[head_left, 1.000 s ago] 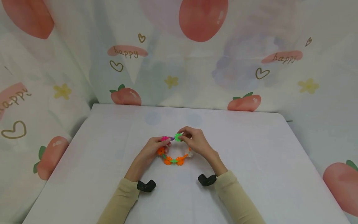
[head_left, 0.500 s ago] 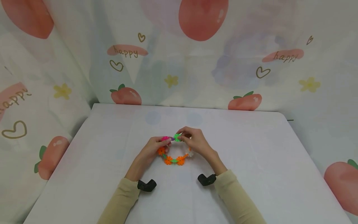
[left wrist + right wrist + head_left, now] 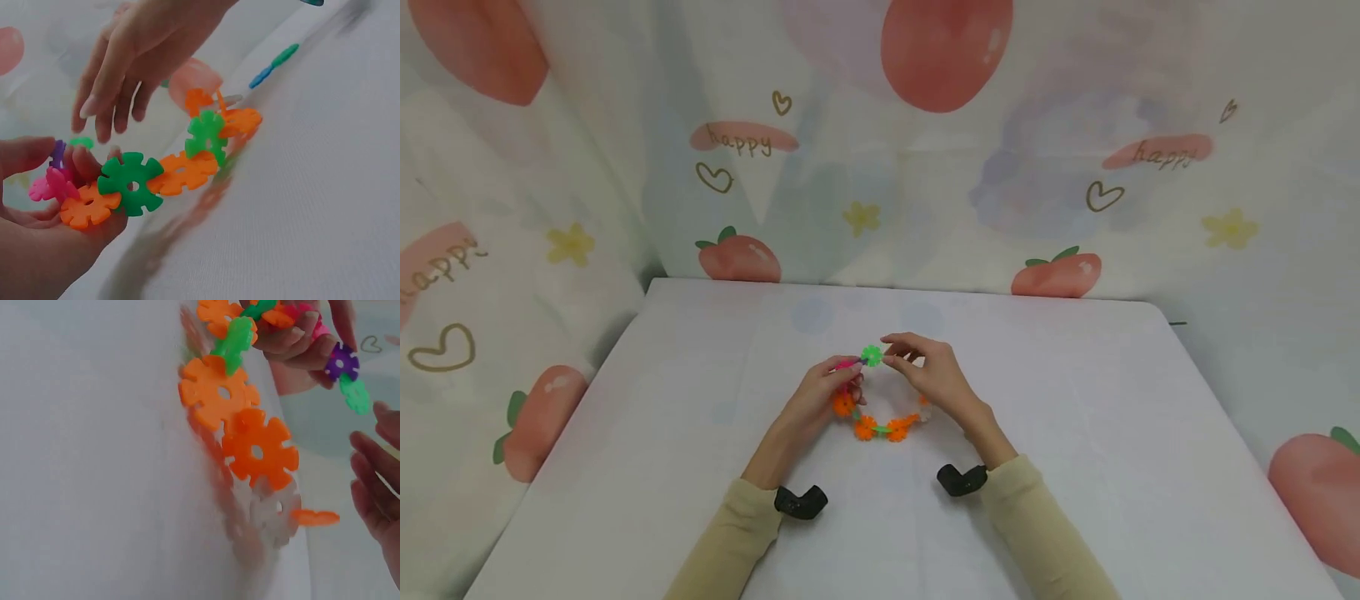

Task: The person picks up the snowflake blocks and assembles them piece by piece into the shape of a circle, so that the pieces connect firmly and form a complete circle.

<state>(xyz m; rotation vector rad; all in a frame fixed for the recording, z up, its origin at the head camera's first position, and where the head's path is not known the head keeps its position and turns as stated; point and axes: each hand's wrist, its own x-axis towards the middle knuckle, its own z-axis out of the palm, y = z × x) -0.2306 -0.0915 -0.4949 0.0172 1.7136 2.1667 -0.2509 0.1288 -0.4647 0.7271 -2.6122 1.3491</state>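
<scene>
My left hand point(image 3: 811, 400) holds one end of a chain of interlocking plastic snowflake discs. Its thumb and fingers pinch around the purple disc point(image 3: 342, 363) and the pink disc point(image 3: 55, 185). A light green disc point(image 3: 871, 356) sticks out beyond the purple one. My right hand point(image 3: 934, 371) is beside that disc with fingers loosely extended, a small gap between them in the right wrist view. From the left hand the chain curves through orange, green and orange discs point(image 3: 261, 450) to a clear disc point(image 3: 275, 511) and an orange end disc point(image 3: 315, 517).
The white table point(image 3: 1075, 433) lies under the hands. In the left wrist view a joined blue and green piece point(image 3: 274, 65) lies further off on it. Printed curtains point(image 3: 940, 192) stand behind and at the sides.
My right fingers have let go of the light green disc and drawn slightly right. The disc and left hand have risen a little, and the chain has shifted right.
</scene>
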